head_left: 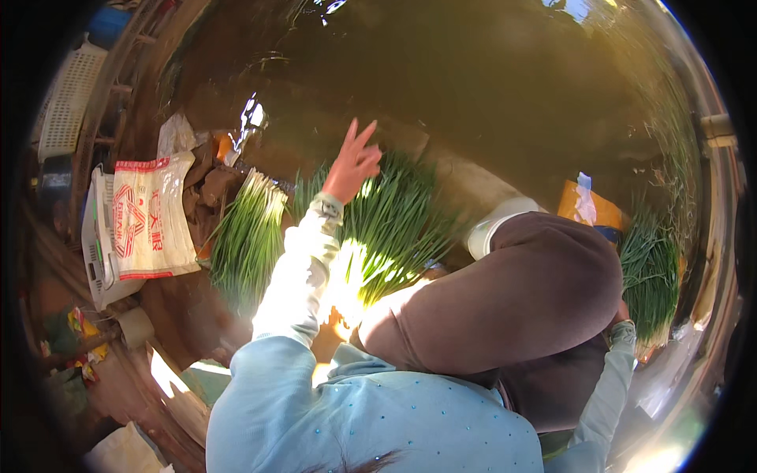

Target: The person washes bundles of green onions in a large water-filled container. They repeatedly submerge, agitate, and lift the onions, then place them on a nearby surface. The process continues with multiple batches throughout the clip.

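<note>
My left hand is stretched forward with its fingers apart and nothing in them. It is over a wide spread of long, thin green stalks, like chives or young spring onions, at the edge of brown water. To its left lies a bunch of the same stalks, its pale ends pointing away from me. My right hand is low beside my bent knee, next to another dark green bunch. The knee hides most of that hand, so its fingers do not show.
Murky water stretches ahead, with a submerged slab near my knee. A printed white and red sack lies at left, below a white plastic basket. An orange-yellow container stands at right, inside a wooden rail.
</note>
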### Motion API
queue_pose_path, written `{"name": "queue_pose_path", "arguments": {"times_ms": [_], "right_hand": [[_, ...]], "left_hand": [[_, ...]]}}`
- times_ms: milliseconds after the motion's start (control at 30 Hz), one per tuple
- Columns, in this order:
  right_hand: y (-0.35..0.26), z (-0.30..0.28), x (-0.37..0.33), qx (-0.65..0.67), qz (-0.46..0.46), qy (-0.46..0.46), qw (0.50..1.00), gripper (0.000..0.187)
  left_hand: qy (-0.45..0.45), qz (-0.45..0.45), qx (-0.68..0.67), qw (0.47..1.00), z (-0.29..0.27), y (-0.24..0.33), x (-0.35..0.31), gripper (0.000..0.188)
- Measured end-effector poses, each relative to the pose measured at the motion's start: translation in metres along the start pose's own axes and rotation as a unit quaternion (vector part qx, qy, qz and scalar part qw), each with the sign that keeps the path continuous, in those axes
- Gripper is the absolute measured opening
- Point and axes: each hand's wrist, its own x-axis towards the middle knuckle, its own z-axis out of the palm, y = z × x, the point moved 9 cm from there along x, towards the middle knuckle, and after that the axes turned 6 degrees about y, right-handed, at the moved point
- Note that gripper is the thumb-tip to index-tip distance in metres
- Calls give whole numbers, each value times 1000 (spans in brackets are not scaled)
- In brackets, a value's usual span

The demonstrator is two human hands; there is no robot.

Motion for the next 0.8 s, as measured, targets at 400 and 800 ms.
{"name": "queue_pose_path", "arguments": {"times_ms": [400,800], "right_hand": [[56,-2,3,-106,-15,-4,994,30],[-158,-126,35,135,-77,72,985,39]], "left_hand": [[139,-56,262,953,-138,-9,-27,93],[313,-403,341,790,-167,-157,-240,123]]}}
